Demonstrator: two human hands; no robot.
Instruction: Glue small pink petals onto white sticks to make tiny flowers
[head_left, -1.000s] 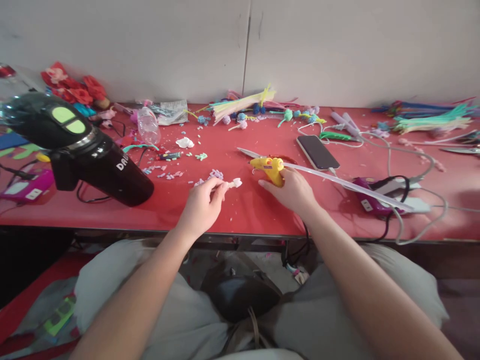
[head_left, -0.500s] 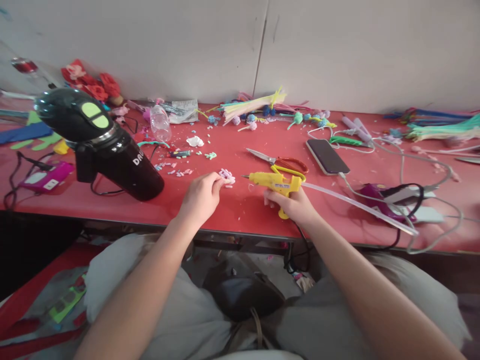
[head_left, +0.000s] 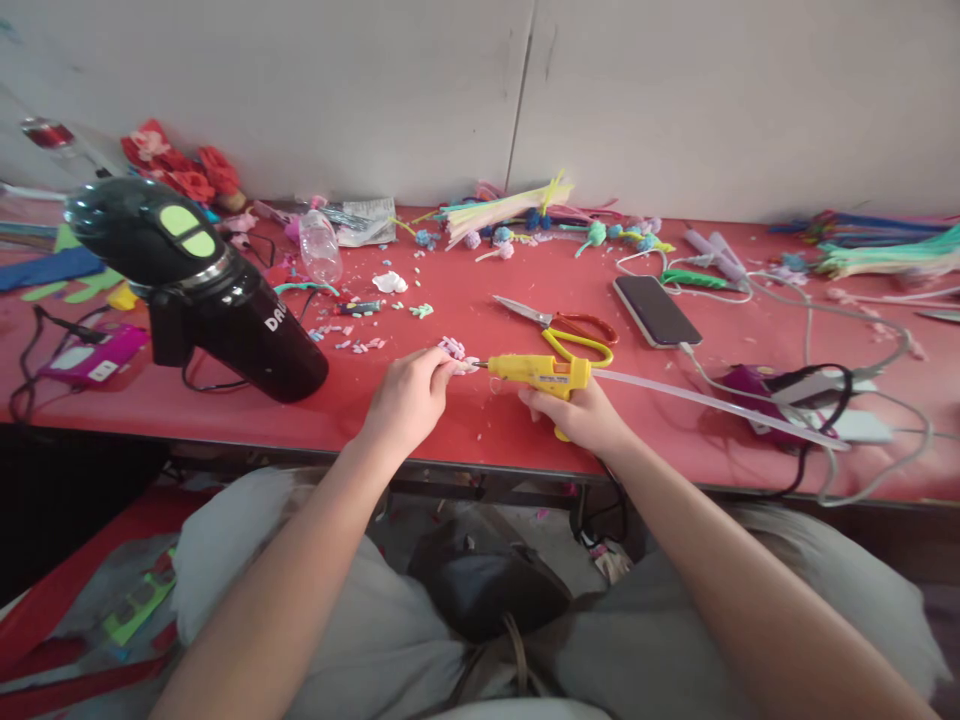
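Observation:
My right hand (head_left: 581, 405) is wrapped round the handle of a yellow glue gun (head_left: 538, 372), whose nozzle points left. A long clear glue stick (head_left: 705, 400) sticks out of the gun's back. My left hand (head_left: 411, 395) is closed in a pinch, and a small pale piece (head_left: 466, 366) shows at its fingertips, right at the nozzle tip. Whether nozzle and piece touch is hard to tell. Just behind the fingertips lies a small pile of pink and lilac pieces (head_left: 451, 347) on the red table (head_left: 480, 420).
Scissors (head_left: 577, 330) with red and yellow handles lie behind the gun. A phone (head_left: 657, 311) with a white cable is to the right. At the left leans a large black flask (head_left: 247, 320). Pipe cleaners (head_left: 502, 208), pompoms and a clear bottle (head_left: 320, 247) line the back.
The glue gun in my right hand has moved left and levelled out, its nozzle now at my left fingertips. My left hand has shifted slightly right.

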